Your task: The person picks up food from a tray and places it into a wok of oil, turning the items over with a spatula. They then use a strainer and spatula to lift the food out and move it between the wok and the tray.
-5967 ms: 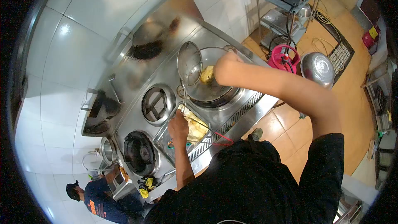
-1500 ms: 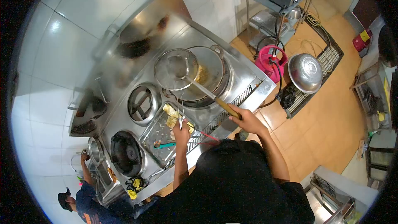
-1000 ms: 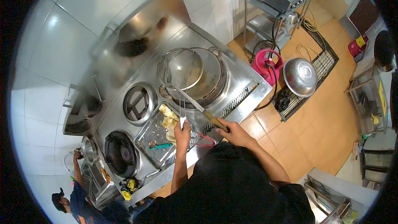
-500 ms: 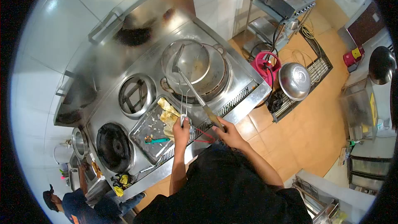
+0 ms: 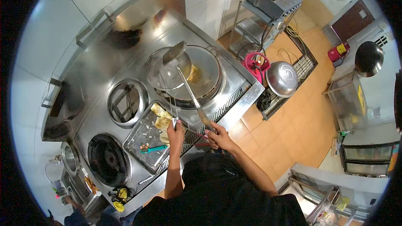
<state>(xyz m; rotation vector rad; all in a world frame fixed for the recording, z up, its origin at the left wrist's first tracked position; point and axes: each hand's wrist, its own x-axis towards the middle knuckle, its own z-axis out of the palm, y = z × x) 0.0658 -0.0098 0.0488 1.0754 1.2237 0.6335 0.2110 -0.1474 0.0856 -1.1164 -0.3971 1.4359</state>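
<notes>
My left hand (image 5: pixel 176 133) is closed on the handle of a round wire-mesh strainer (image 5: pixel 161 75), whose basket hangs over the left side of a large wok (image 5: pixel 211 79). My right hand (image 5: pixel 220 137) grips the long handle of a wok spatula (image 5: pixel 174 53). The spatula's broad metal blade is above the strainer; contact between the two cannot be made out. Something yellowish (image 5: pixel 194 74) shows inside the wok. Beneath my left hand, a metal tray (image 5: pixel 140 136) bears pale yellow, flat pieces (image 5: pixel 161 117) and a teal-handled tool (image 5: pixel 153 148).
An unused burner ring (image 5: pixel 127 103) and a blackened burner (image 5: pixel 109 159) lie left on the steel stove. Beyond the stove's right edge are a pink bucket-like object (image 5: pixel 256 63) and an upturned metal bowl (image 5: pixel 282 78). Another person's arm (image 5: pixel 74 203) shows at lower left.
The spatula's blade has turned to show its broad face and risen in view. The strainer has shifted left relative to the wok, exposing the yellowish contents. The whole view has also shifted.
</notes>
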